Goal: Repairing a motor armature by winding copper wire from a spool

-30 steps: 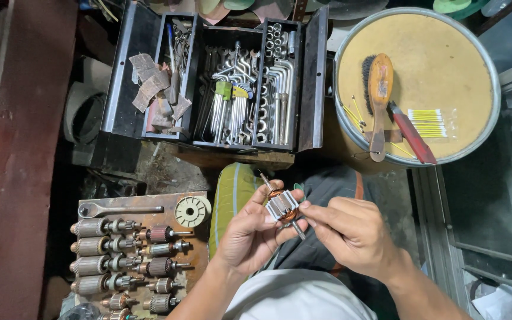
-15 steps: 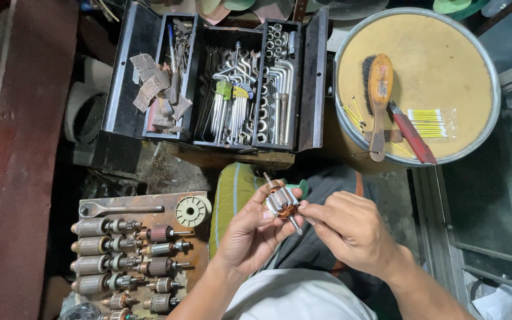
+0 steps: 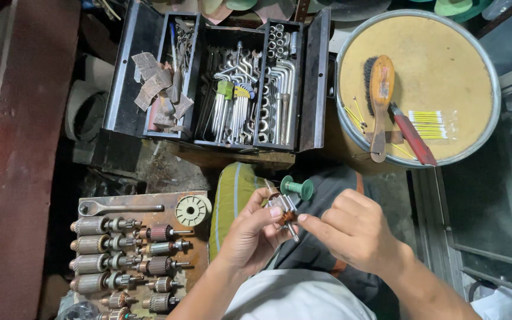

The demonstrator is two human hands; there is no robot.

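2 hands meet over the lap below an open toolbox (image 3: pixel 220 83) and round drum top (image 3: pixel 422 89). Left hand (image 3: pixel 250 234) and right hand (image 3: pixel 354 228) both pinch a small armature (image 3: pixel 282 207), shaft tilted, beside a board of armatures (image 3: pixel 131 255).

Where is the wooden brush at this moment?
In the head view, the wooden brush lies at the upper right on the round yellow drum lid, beside a red-handled tool and right of the open toolbox.
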